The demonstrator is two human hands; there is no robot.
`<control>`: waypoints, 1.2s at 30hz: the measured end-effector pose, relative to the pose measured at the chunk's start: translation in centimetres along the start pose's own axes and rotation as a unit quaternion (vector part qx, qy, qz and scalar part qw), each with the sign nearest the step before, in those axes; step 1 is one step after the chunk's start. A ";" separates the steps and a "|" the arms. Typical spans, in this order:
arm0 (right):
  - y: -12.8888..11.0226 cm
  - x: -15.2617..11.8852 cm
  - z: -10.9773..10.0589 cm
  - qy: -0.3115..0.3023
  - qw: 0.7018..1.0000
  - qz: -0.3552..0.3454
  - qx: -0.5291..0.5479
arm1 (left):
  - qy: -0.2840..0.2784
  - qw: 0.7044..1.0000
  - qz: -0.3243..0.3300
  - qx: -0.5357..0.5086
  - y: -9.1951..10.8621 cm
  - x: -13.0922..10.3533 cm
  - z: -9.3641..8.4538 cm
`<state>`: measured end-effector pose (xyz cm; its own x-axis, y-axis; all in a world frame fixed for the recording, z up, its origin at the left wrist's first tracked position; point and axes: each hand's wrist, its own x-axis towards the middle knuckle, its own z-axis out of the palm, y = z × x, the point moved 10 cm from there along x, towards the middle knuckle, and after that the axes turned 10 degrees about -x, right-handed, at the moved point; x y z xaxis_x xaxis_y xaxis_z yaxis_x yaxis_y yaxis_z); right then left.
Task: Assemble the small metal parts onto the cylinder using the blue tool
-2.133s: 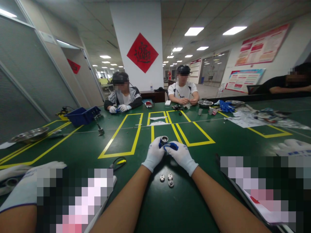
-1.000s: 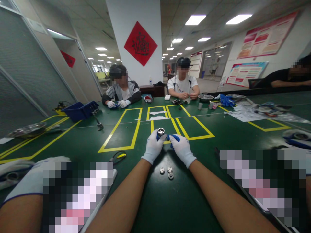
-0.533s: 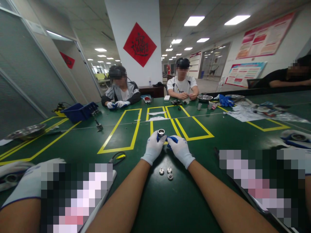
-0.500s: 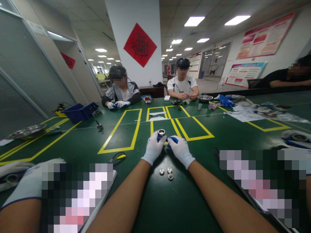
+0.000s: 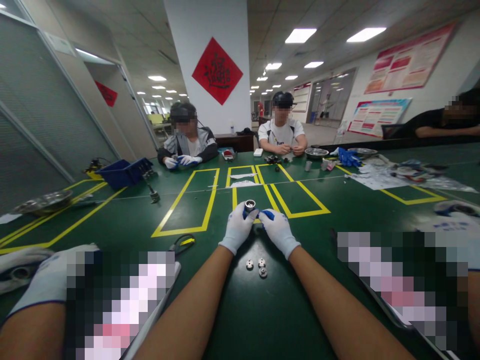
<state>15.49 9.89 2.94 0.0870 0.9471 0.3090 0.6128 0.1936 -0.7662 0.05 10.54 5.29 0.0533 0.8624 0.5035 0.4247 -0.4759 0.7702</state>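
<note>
While its round open end faces up, a small metal cylinder (image 5: 249,205) sits above the near middle of the green table (image 5: 258,315), clamped in the left hand (image 5: 238,226). Just to its right, the right hand (image 5: 278,227) turns its blue-coated fingers inward; from where I stand, I can't tell whether they are pressed together or gripping anything. Both hands are white-gloved.

Nearer than the hands, three small metal discs (image 5: 262,263) lie close together, one on the left and two on the right. Left of the forearms lies a dark cable with a yellow tag (image 5: 187,241). Beyond the hands, yellow tape (image 5: 180,233) marks out long boxes, with white paper scraps (image 5: 243,183) in the middle. Farther left stands a blue bin (image 5: 120,174), a rod-like metal part (image 5: 154,197) to its right.

At the far edge sit a person in a gray jacket (image 5: 187,144) and, farther right, another in a white shirt (image 5: 281,134). Blue gloves (image 5: 348,157) lie on the far right.
</note>
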 end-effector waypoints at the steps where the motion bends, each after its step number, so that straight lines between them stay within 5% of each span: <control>1: 0.1 0.1 0.0 -0.001 1.000 0.001 0.003 | -0.002 1.000 0.002 0.001 0.0 0.0 0.1; 8: 0.1 0.7 0.3 -0.005 1.000 -0.013 -0.020 | -0.018 0.999 0.029 -0.005 0.6 -0.1 0.6; 17: 1.2 -0.6 -1.3 0.066 0.992 0.055 0.097 | 0.009 1.000 -0.015 -0.007 -0.2 0.1 -0.2; 25: -0.4 -0.4 -0.6 0.073 0.996 -0.038 -0.041 | 0.015 1.000 -0.006 0.000 0.0 0.0 -0.2; 30: 1.0 -0.3 -0.7 0.072 0.996 0.016 0.052 | 0.021 0.999 0.027 0.013 0.5 0.1 -0.4; 36: 0.4 -0.5 -1.0 0.065 0.994 -0.004 0.088 | -0.001 1.000 0.008 -0.013 -0.3 0.2 0.2</control>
<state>16.50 9.25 3.06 0.1906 0.9067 0.3764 0.4678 0.2532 -0.8468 0.07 10.87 5.07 0.0616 0.8545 0.5158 0.4010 -0.4944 0.7712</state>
